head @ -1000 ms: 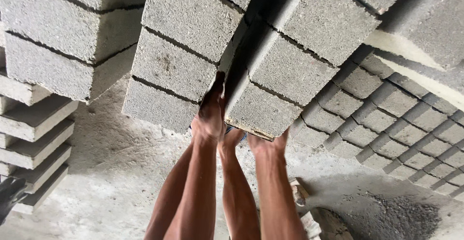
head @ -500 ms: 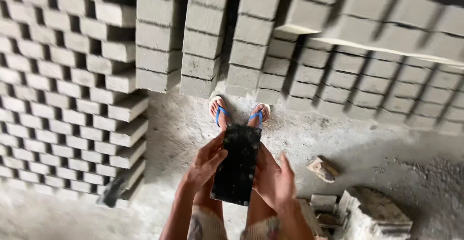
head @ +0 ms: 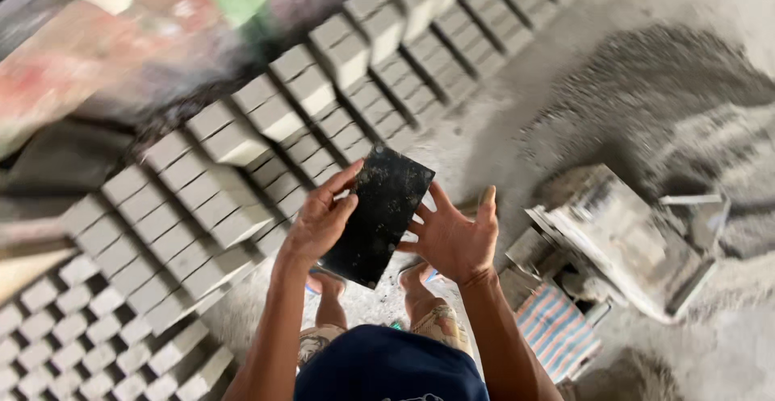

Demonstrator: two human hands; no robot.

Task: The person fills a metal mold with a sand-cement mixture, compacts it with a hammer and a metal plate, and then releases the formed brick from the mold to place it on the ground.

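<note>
A flat black rectangular board (head: 375,214), speckled with grey dust, is held between my two hands above my feet. My left hand (head: 320,217) grips its left long edge with thumb on top. My right hand (head: 454,238) presses against its right edge with fingers spread. Below the board I see my bare legs and feet in blue sandals (head: 323,284) on the dusty concrete floor.
Rows of stacked grey concrete blocks (head: 242,139) fill the left and the top of the view. To the right sit a grey metal block mould (head: 626,236), a striped cloth (head: 555,330) and a heap of dark sand (head: 662,86).
The view has swung from the block stacks in front to a tilted look down. My hands have left the block stack and now hold the black board, raised and turned.
</note>
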